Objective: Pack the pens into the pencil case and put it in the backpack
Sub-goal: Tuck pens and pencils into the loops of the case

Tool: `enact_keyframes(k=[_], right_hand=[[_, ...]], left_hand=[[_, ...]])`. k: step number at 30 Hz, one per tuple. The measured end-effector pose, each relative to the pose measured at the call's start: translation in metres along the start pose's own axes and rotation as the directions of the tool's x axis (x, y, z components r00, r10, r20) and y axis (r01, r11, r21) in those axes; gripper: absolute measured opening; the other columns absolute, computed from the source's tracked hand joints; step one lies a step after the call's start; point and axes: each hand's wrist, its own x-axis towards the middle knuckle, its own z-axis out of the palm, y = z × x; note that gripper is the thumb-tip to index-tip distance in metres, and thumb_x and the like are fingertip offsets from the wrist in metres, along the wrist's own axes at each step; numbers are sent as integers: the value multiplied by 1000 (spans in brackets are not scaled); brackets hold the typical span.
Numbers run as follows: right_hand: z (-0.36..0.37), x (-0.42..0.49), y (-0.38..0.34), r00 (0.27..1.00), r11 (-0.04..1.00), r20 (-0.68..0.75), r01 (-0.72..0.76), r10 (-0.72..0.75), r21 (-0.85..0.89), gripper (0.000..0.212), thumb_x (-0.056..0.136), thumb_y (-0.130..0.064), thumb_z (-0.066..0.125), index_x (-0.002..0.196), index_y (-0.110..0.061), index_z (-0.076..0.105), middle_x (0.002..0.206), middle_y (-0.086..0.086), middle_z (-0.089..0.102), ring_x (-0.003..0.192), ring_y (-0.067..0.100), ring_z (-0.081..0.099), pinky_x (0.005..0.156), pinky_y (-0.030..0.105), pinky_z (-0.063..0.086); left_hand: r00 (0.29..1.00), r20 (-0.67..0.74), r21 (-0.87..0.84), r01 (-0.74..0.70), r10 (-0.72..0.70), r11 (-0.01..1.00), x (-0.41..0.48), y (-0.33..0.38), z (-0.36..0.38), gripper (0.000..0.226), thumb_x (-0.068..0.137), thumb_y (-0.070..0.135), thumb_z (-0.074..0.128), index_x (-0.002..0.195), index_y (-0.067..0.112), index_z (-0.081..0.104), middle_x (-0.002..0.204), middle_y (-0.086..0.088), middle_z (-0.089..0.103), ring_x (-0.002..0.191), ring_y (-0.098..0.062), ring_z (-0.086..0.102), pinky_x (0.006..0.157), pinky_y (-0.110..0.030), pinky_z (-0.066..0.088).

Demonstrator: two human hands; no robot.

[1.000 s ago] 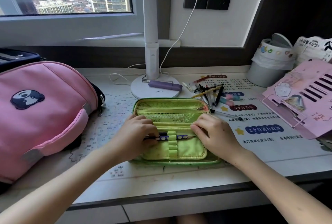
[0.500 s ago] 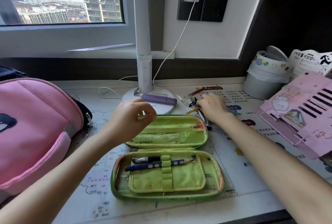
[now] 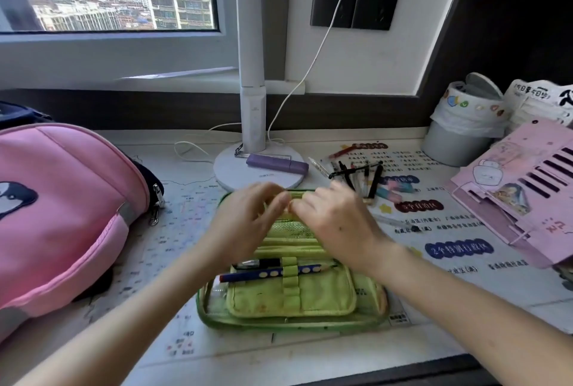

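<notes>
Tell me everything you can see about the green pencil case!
The pencil case is lime green, looks like soft fabric, a bit stained, and lies unzipped and spread flat on the desk. Its near half has a pocket and a strip of elastic loops holding a blue dotted pencil and a black pen. The far half has a mesh pocket. The left hand and right hand meet over the far half, blurred, hiding part of it.
</notes>
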Motion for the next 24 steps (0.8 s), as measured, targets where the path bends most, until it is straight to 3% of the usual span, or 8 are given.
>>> enact_keyframes(k=[3,6,9,13,19,24], right_hand=[[-10,-14,-24,997,979,7,-73,73,190,27,85,-33,60,67,-14,64,53,-3,61,46,16,58,45,27,44],[-15,-37,-23,985,943,82,-168,150,289,40,85,-46,47,67,-17,67,53,-6,64,46,11,59,48,22,44],[-16,-60,-12,951,879,123,-309,283,364,39,88,-46,47,80,-16,70,63,-7,68,53,9,62,52,19,43],[-13,-76,-5,913,858,95,-405,396,317,23,84,-34,58,78,-16,70,62,-6,67,55,15,62,52,18,36],[-11,-75,-10,911,869,107,-412,398,275,11,83,-25,67,77,-15,70,65,-4,68,60,18,62,54,20,34],[-9,-76,-11,915,880,124,-404,384,252,9,82,-22,69,78,-13,70,67,-2,70,62,21,62,53,26,43]], left_hand=[[991,131,43,5,-10,999,-28,2,4,34,95,38,39,63,30,46,56,10,49,57,-6,45,59,-33,39],[990,130,111,32,-46,993,-58,-9,-11,34,92,42,42,72,19,58,59,6,55,61,-13,51,62,-37,42],[991,79,85,104,-111,991,-85,-31,-42,15,88,28,55,88,21,69,76,6,68,73,-17,61,69,-39,48],[997,10,222,78,-82,972,-105,-53,-67,9,80,19,66,87,20,73,72,8,64,70,-14,57,62,-35,48],[996,53,287,-86,73,954,-102,-45,-62,13,77,25,65,83,20,75,66,5,60,64,-20,53,57,-32,44],[981,71,338,-195,182,921,-91,-32,-47,5,71,20,76,76,21,75,63,8,63,59,-16,48,55,-24,40]])
